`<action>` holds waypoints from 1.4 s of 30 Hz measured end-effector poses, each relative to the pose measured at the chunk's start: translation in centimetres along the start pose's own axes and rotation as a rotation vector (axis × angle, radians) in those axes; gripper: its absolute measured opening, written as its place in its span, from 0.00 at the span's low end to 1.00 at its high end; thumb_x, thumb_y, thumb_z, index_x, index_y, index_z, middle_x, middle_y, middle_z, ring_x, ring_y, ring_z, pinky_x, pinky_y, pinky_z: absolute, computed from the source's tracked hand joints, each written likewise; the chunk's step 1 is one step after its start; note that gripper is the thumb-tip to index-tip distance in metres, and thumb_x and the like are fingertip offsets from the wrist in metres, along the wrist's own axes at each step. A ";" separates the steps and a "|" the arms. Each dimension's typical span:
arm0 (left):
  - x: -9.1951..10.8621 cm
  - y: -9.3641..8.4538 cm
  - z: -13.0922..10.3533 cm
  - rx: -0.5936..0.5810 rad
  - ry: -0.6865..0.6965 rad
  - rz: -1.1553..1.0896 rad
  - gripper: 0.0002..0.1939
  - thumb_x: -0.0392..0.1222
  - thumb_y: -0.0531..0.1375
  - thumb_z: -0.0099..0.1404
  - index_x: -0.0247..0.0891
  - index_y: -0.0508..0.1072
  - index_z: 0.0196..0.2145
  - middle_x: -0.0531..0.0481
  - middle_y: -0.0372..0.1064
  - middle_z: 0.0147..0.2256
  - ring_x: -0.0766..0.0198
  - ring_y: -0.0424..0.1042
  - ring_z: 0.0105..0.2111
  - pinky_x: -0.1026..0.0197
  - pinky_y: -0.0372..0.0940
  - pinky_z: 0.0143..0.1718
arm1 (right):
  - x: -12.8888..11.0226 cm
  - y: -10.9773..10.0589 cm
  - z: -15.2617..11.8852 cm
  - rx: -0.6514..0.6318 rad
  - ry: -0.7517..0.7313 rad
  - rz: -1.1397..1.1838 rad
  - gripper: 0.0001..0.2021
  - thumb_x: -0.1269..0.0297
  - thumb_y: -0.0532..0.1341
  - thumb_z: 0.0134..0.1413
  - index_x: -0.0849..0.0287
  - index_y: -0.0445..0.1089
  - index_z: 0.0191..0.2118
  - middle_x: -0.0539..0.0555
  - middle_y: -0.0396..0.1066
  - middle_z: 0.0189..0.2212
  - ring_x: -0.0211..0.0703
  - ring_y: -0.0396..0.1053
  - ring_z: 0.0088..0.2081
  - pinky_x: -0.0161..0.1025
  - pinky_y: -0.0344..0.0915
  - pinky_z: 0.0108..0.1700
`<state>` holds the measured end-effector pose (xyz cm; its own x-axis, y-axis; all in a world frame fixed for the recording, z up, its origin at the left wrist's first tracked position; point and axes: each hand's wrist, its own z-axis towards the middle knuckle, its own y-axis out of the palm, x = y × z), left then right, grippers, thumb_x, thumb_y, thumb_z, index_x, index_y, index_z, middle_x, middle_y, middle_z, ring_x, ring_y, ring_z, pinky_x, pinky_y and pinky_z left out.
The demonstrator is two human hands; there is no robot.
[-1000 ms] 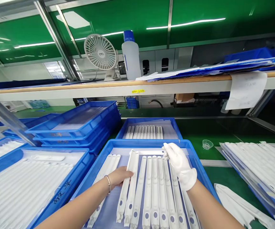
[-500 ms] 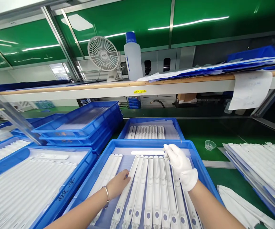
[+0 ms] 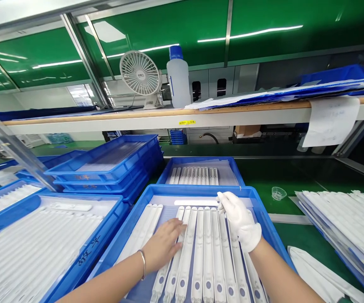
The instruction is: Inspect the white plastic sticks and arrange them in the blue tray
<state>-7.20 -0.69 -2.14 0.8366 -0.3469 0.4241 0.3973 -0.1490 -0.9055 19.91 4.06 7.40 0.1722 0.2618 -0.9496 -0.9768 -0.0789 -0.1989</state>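
Long white plastic strips, each with a dark oval near its lower end, lie side by side in a blue tray. My left hand, bare and with a bracelet at the wrist, rests across the leftmost strips of the main row, its fingers stretched out. A white glove covers my right hand, which is at the upper ends of the right-hand strips. Its fingers are bent together; what they hold, if anything, is hidden. One strip lies crosswise above the row. Several more strips sit along the tray's left side.
Behind is another blue tray of strips. To the left are a full tray and stacked trays. A clear cup, layered strips and white gloves lie right. A shelf crosses above.
My left hand has moved right, from the edge of the row onto its leftmost strips, and its fingers have straightened. The leftmost strips' lower ends sit slightly further right. My right hand stays put.
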 end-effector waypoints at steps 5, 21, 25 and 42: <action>-0.6 1.1 -0.7 -0.234 0.259 0.165 0.34 0.50 0.54 0.66 0.45 0.47 0.66 0.43 0.41 0.67 0.46 0.42 0.66 0.38 0.41 0.64 | -0.1 0.0 0.0 -0.001 0.019 0.001 0.20 0.44 0.54 0.57 0.56 0.66 0.28 0.49 0.64 0.23 0.43 0.63 0.27 0.42 0.63 0.36; -0.2 0.6 -2.9 -0.076 -0.502 -0.235 0.33 0.38 0.53 0.58 0.40 0.56 0.62 0.43 0.63 0.48 0.60 0.71 0.33 0.57 0.69 0.39 | 2.0 -0.6 0.8 -0.038 0.058 -0.008 0.20 0.45 0.52 0.59 0.56 0.65 0.30 0.48 0.64 0.24 0.43 0.65 0.31 0.43 0.60 0.41; 0.2 1.4 -3.6 -0.184 -0.624 -0.441 0.37 0.35 0.51 0.56 0.39 0.50 0.63 0.45 0.61 0.47 0.68 0.65 0.23 0.64 0.65 0.21 | 1.7 -0.5 0.6 -0.034 0.061 0.024 0.20 0.45 0.54 0.58 0.56 0.66 0.27 0.49 0.64 0.23 0.44 0.64 0.30 0.42 0.60 0.39; -6.1 -3.1 -3.8 -0.189 -0.601 0.429 0.17 0.40 0.48 0.65 0.31 0.73 0.40 0.34 0.75 0.39 0.47 0.75 0.40 0.50 0.65 0.42 | 2.4 0.0 0.3 -0.080 0.102 0.027 0.19 0.43 0.52 0.59 0.56 0.63 0.30 0.47 0.61 0.25 0.42 0.62 0.30 0.41 0.59 0.39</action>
<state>-14.98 -1.65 -1.95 0.9860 0.1460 -0.0801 -0.0348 -0.2894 -0.9566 20.29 4.95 5.16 0.1624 0.1595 -0.9737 -0.9686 -0.1625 -0.1881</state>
